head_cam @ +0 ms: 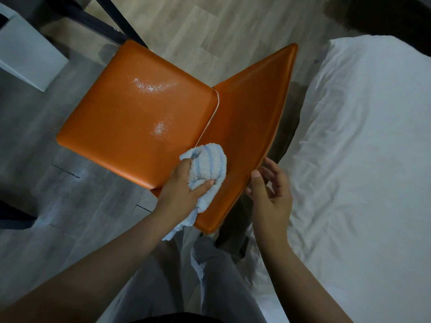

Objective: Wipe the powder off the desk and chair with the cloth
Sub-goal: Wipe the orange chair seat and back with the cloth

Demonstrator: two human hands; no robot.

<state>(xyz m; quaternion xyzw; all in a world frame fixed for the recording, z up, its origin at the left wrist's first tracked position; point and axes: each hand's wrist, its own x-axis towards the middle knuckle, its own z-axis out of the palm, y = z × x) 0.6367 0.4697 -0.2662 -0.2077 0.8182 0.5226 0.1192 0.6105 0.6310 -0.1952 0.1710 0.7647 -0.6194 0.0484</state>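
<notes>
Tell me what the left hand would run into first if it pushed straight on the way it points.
Most likely the orange backrest: the left hand grips the cloth and points up and right in the picture, toward it. Depth is hard to judge.

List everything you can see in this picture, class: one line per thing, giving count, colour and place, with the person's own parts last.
orange padded chair: one, orange, centre, on the floor
white powder patches: two, white, on the chair's seat
blue-striped white terry cloth: one, white and pale blue, bunched against the backrest near the seat
rumpled white bedsheet: one, white, right side
wood-look plank floor: one, pale brown-grey, under the chair
pale box-like unit: one, pale grey, upper left
dark frame bars: at least two, black, top left
grey trousers: one pair, grey, bottom centre
left hand: one, grips the cloth
right hand: one, touches the backrest's top edge
</notes>
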